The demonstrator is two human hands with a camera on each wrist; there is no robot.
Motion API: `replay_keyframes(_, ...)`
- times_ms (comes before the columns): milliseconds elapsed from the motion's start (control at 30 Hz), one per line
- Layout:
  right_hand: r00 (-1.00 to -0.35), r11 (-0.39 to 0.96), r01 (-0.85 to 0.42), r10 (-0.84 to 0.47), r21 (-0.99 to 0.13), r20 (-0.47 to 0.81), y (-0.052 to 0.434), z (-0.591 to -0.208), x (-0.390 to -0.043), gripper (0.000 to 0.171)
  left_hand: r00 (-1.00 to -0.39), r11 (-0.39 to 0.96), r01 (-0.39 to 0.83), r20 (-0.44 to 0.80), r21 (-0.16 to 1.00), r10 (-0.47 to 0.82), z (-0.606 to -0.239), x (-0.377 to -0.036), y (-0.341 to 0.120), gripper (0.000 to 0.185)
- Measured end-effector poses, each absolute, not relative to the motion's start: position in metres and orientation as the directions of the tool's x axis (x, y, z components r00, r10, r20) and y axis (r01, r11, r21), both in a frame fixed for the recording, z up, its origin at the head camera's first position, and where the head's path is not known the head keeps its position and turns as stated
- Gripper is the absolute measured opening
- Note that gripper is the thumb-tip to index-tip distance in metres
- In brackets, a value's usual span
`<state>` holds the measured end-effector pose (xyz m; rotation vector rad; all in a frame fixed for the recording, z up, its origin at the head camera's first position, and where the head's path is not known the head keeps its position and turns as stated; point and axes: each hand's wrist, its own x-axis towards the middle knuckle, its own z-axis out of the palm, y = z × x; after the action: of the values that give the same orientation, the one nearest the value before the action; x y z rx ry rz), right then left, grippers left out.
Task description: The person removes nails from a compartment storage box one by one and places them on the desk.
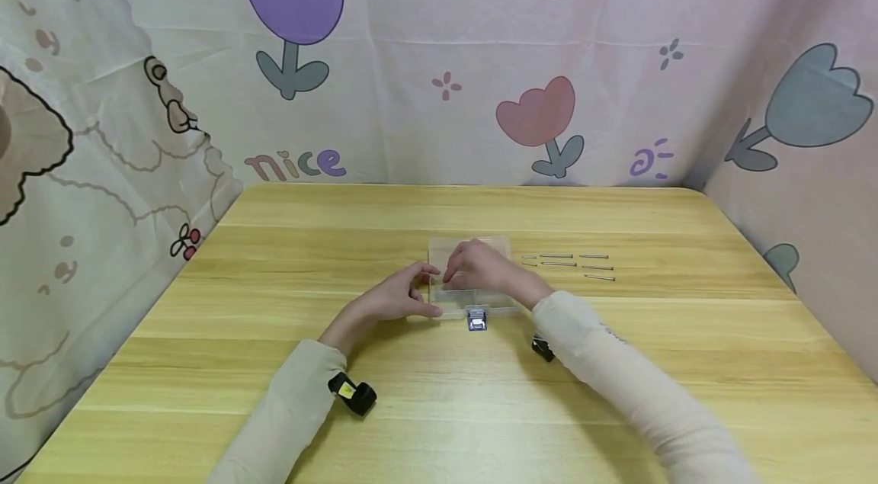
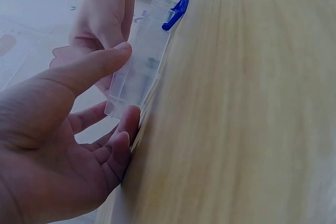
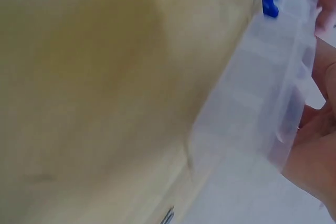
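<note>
Two hands work at a clear plastic box (image 1: 473,282) mid-table (image 1: 274,362), blue latch (image 1: 476,318) on its near edge. Left hand (image 1: 394,299) pinches the box's left corner, thumb on top, fingers beneath. Right hand (image 1: 480,267) lies on the lid, fingers curled over it; how firmly it grips, cannot tell. Just right of the box, several thin nails (image 1: 569,264) lie in rows. Beyond, a tulip-print cloth (image 1: 439,49) backs the table.
</note>
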<state>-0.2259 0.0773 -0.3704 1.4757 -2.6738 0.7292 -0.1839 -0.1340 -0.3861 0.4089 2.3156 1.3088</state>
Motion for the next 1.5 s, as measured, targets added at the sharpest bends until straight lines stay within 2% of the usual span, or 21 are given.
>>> replay_keyframes(233,-0.59,0.498,-0.788,-0.778,-0.361,0.215,0.065,-0.371,-0.221,0.005,-0.853,0.492,0.039,-0.227,0.87,0.469,-0.386,-0.184,-0.135,0.065)
replay_keyframes(600,-0.685,0.6,-0.702,-0.717,-0.383,0.132,0.059,-0.372,-0.218,0.004,-0.837,0.467,0.044,-0.222,0.883,0.5,-0.385,-0.183,-0.136,0.067)
replay_keyframes(800,-0.695,0.613,-0.687,-0.71,-0.39,0.111,0.059,-0.371,-0.216,0.005,-0.835,0.473,0.048,-0.225,0.88,0.503,-0.384,-0.183,-0.136,0.068)
replay_keyframes(1000,-0.701,0.641,-0.691,-0.706,-0.334,0.096,0.056,-0.37,-0.216,0.006,-0.838,0.478,0.04,-0.231,0.878,0.494,-0.385,-0.183,-0.136,0.068)
replay_keyframes(1200,-0.687,0.641,-0.708,-0.722,-0.297,0.079,0.054,-0.369,-0.216,0.006,-0.839,0.479,0.043,-0.229,0.877,0.493,-0.387,-0.183,-0.136,0.067)
replay_keyframes(1333,-0.643,0.585,-0.742,-0.759,-0.327,0.102,0.062,-0.369,-0.217,0.005,-0.838,0.485,0.046,-0.231,0.873,0.495,-0.388,-0.183,-0.135,0.068)
replay_keyframes(1500,-0.59,0.529,-0.793,-0.791,-0.302,0.161,0.069,-0.369,-0.22,0.004,-0.843,0.5,0.046,-0.235,0.865,0.483,-0.387,-0.185,-0.135,0.069)
